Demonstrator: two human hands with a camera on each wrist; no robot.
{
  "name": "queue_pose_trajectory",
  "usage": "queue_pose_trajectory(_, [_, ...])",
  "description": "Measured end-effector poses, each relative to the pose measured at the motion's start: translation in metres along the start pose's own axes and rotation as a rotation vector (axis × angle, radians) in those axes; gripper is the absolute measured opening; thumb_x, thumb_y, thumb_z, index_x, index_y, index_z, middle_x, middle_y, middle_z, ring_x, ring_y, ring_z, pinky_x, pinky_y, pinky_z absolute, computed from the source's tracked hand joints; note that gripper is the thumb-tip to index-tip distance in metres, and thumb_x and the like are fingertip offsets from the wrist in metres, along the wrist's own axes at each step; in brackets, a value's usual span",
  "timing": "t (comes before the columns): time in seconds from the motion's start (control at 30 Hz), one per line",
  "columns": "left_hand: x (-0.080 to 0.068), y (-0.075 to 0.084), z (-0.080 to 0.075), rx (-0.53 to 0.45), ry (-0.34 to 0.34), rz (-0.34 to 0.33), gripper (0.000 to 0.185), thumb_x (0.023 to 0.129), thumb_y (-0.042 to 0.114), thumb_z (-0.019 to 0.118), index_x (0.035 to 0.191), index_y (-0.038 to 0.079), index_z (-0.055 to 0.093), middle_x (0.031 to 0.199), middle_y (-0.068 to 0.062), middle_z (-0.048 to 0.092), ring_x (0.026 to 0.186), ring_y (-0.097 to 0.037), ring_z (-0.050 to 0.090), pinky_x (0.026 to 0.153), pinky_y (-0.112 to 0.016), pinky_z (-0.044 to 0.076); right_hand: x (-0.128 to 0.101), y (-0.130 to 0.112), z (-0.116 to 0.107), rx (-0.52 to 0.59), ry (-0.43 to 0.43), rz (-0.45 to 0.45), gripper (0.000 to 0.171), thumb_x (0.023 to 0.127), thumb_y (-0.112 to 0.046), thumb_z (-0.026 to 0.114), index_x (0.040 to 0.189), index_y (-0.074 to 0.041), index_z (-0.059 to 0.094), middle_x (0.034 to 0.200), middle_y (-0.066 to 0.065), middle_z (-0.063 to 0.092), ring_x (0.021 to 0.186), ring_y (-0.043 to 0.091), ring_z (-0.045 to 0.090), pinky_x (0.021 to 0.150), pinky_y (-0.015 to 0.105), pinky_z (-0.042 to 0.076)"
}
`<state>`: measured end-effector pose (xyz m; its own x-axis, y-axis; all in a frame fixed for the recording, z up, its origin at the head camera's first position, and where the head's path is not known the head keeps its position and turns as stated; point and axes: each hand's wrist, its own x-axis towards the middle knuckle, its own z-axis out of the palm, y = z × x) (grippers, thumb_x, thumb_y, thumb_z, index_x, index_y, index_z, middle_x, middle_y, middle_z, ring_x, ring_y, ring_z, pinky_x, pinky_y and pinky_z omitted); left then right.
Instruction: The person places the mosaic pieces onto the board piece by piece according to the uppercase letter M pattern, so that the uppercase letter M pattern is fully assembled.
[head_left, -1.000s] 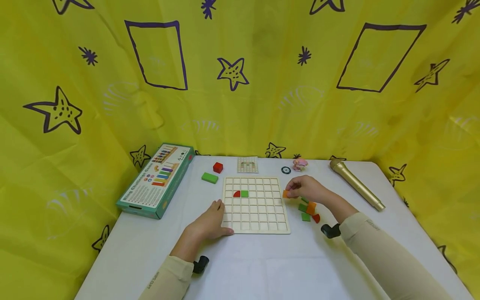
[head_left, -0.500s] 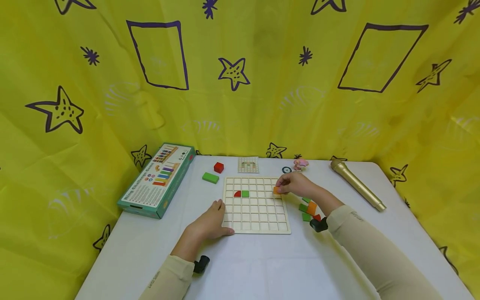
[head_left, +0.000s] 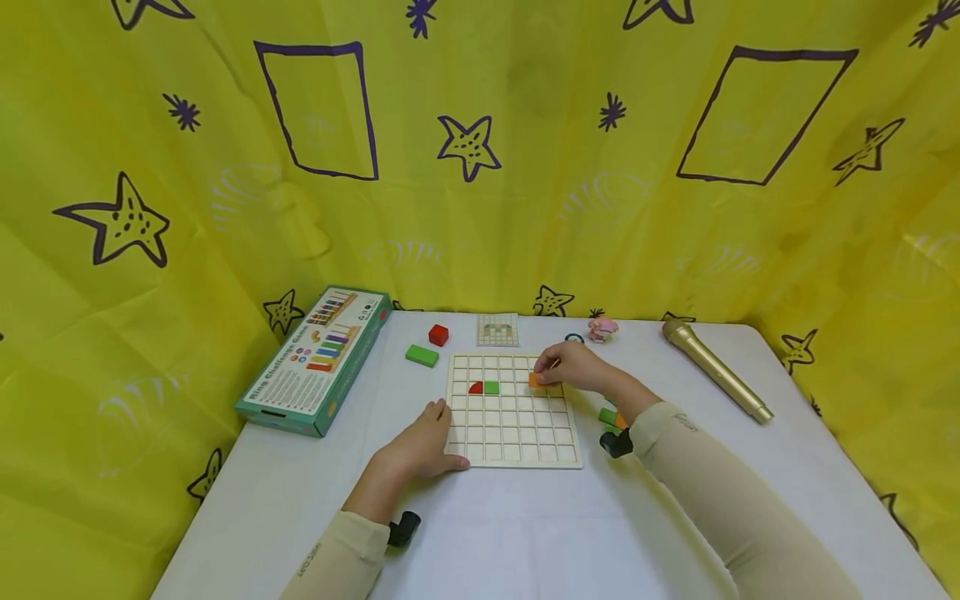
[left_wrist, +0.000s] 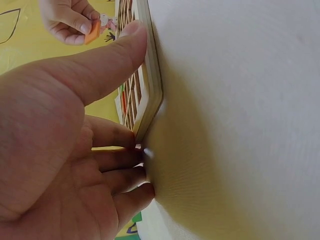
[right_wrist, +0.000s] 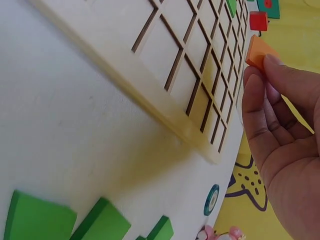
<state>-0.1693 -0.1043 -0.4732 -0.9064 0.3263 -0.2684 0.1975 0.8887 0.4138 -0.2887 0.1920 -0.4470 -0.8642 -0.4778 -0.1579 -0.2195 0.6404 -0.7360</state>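
Nearest the person, the left hand (head_left: 420, 446) lies flat on the white table (head_left: 525, 533) with fingers straight and together, the thumb pressed along the near left edge of the wooden grid board (head_left: 513, 437), steadying it. The board looks thin, stiff and light, so it would probably slide without that pressure.

Farther out, the right hand (head_left: 573, 367) pinches a small orange block (head_left: 537, 380) between thumb and fingertips, holding it over the upper right cells of the board. In the right wrist view the orange block (right_wrist: 260, 52) sticks out past the fingertips (right_wrist: 272, 67), gripped on its flat faces at one end, the rest free. It seems a small, light, rigid wooden piece with smooth faces; a pinch across opposite sides suits it, and it is unlikely to be fragile. Whether it already touches the board cannot be told from the head view.

On the board's left part sit a red quarter-round piece (head_left: 474, 387) and a green square piece (head_left: 491, 387), side by side. Right of the board lie loose green blocks (right_wrist: 40, 222). Beyond, a green block (head_left: 422, 356), a red cube (head_left: 438, 335) and a pattern card (head_left: 497, 330) sit near the far edge, with a gold microphone (head_left: 712, 369) to the right.
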Motion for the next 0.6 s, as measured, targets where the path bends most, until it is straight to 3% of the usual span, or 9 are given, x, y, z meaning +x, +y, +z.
queue_pose_trajectory(0.17, [0.002,-0.002,0.001,0.003,0.001,-0.004,0.104,0.084,0.044,0.081,0.154,-0.010,0.026,0.162,-0.024,0.023,0.151,-0.037,0.020,0.118,-0.045,0.029,0.009,-0.004,0.007,-0.014,-0.008,-0.005,0.007,0.092,-0.009,0.074,0.097,-0.004,0.074,0.089,0.001,0.070,0.081,0.016,0.057,0.072,0.029,0.051])
queue_pose_trajectory(0.6, [0.002,-0.001,0.002,0.005,-0.003,-0.014,0.104,0.083,0.044,0.081,0.154,-0.010,0.027,0.162,-0.024,0.024,0.150,-0.037,0.021,0.118,-0.045,0.029,0.025,-0.010,0.023,-0.017,-0.031,-0.029,0.005,0.092,-0.010,0.074,0.095,-0.006,0.075,0.086,0.000,0.069,0.081,0.016,0.057,0.073,0.029,0.051])
